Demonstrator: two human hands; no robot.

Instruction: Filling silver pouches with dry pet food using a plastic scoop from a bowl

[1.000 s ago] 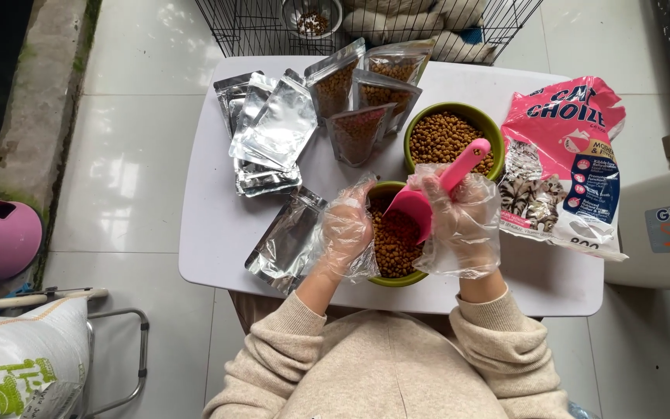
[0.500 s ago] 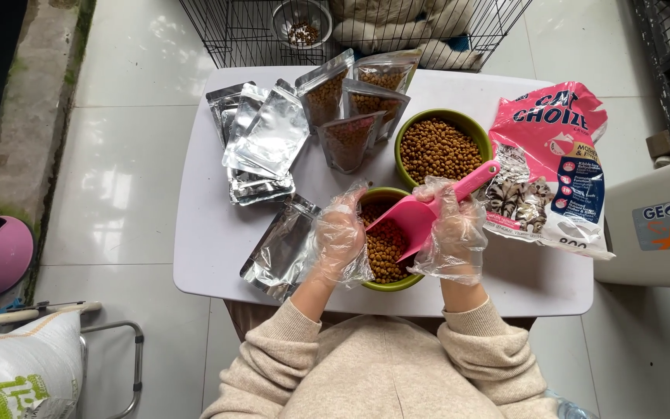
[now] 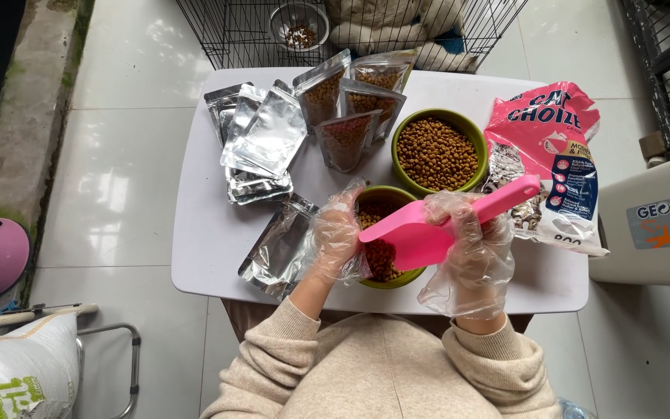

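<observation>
Change since the earlier frames: the pink scoop [image 3: 428, 233] has swung lower and flatter across the near green bowl [image 3: 385, 240], its blade now pointing toward the left hand [image 3: 335, 240]; the bowls and pouches lie as they did. Right hand [image 3: 471, 248], in a loose clear plastic glove: fingers wrapped around the scoop's handle, blade held just above the bowl's kibble. Left hand, likewise gloved: fingers curled against the bowl's left rim, touching it, beside a flat silver pouch [image 3: 277, 248] at the tabletop's near edge. Far green bowl [image 3: 438, 151]: full of brown kibble, just behind the near one. Filled clear-fronted pouches [image 3: 347, 140]: standing in a cluster at the back centre. Empty silver pouches [image 3: 261, 143]: stacked loosely to the left. Pink pet-food bag [image 3: 552, 155]: lying on the right side of the white tabletop [image 3: 211, 233]. Wire cage [image 3: 350, 27] with a small dish beyond the tabletop. Risks, as judged: the baggy glove may slip on the smooth handle and tip the scoop, scattering kibble; the near bowl sits close to the tabletop's front edge and could slide off if pushed; the flat pouch could be nudged over that edge by the left wrist.
</observation>
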